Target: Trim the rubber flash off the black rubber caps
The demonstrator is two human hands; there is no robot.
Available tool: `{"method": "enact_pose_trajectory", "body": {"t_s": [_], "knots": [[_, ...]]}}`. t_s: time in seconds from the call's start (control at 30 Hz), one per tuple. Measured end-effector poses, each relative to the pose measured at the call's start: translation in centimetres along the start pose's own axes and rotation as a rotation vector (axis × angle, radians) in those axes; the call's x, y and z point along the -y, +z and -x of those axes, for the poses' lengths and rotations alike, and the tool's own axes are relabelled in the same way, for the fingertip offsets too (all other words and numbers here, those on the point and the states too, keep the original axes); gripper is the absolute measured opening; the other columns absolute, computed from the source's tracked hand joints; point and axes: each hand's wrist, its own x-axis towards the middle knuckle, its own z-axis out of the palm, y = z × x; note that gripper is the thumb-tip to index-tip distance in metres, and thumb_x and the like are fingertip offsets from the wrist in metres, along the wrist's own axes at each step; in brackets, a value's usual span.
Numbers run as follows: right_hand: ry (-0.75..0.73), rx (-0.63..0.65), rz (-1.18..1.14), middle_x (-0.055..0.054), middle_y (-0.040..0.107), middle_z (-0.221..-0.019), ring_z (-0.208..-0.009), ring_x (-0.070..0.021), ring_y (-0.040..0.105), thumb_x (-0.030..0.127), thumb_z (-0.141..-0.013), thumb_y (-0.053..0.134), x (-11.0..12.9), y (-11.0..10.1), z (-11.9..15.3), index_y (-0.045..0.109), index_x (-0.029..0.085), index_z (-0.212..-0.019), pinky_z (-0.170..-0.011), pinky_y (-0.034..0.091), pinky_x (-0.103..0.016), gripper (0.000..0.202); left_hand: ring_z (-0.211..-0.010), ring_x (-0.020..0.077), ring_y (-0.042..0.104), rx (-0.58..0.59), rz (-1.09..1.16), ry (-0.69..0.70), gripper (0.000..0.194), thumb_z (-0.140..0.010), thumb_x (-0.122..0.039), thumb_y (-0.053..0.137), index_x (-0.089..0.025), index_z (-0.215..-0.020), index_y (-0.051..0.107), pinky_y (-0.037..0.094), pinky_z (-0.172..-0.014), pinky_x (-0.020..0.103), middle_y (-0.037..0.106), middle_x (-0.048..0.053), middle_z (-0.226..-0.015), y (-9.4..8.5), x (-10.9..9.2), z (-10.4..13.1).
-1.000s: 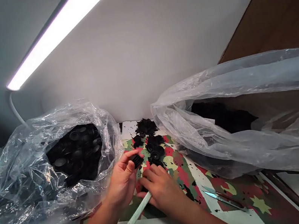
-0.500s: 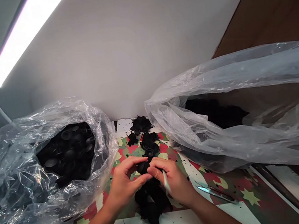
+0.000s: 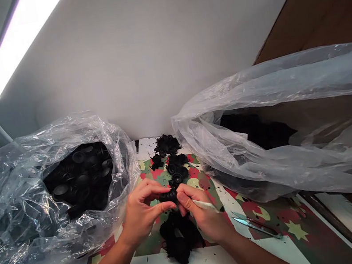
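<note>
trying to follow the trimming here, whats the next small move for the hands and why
Probably bring the white tool in the right hand to the rim of the black cap pinched by the left hand: both already meet above the pile of black trimmings.

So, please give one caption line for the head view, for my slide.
Left hand holds a black ribbed plastic part; right hand works it with a white-handled tool, between two clear bags.

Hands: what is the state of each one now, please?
Left hand: fingers closed on the black rubber part.
Right hand: holding a white-handled tool, fingertips on the part.
</note>
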Motion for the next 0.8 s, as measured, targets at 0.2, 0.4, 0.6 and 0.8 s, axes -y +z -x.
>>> {"method": "enact_pose_trajectory", "body": {"t_s": [0.2,0.4,0.6,0.8], "knots": [[-0.071,-0.040,0.251,0.003,0.047,-0.057,-0.054,-0.0142,0.044,0.059,-0.105,0.033,-0.6,-1.3,-0.3,0.047,0.023,-0.063,-0.052,0.033,-0.027,0.057,-0.068,0.0182,0.063,0.042,-0.080,-0.028,0.019,-0.069,-0.038,0.091,-0.023,-0.077,0.083,0.054,-0.063,0.028,0.071,0.004,-0.072,-0.5,-0.3,-0.2],[-0.229,-0.281,0.244,-0.006,0.065,-0.089,-0.083,-0.0208,0.063,0.058,-0.107,0.024,-0.5,-3.4,-0.7,0.078,0.024,-0.093,-0.072,0.050,-0.034,0.065,-0.066,0.0176,0.060,0.023,-0.106,-0.054,0.014,-0.070,-0.034,0.090,-0.023,-0.074,0.083,0.050,-0.066,0.029,0.071,0.003,-0.070,-0.9,-0.5,-0.4],[-0.234,-0.244,0.042,-0.005,0.071,-0.087,-0.071,-0.0183,0.068,0.051,-0.104,0.047,-0.1,-3.0,0.2,0.076,0.024,-0.094,-0.063,0.055,-0.032,0.041,-0.069,0.0183,0.062,0.062,-0.079,-0.096,0.009,-0.070,-0.029,0.088,-0.024,-0.076,0.083,0.050,-0.068,0.030,0.073,0.004,-0.074,-0.8,-0.5,-0.4],[-0.431,-0.171,0.111,-0.006,0.078,-0.099,-0.090,-0.0211,0.075,0.026,-0.096,0.065,-0.3,-1.6,0.6,0.068,0.024,-0.089,-0.078,0.060,-0.034,0.008,-0.069,0.0184,0.063,0.088,-0.084,-0.123,0.007,-0.070,-0.028,0.086,-0.023,-0.075,0.083,0.049,-0.066,0.029,0.073,0.004,-0.073,-0.9,-0.5,-0.5]]}}
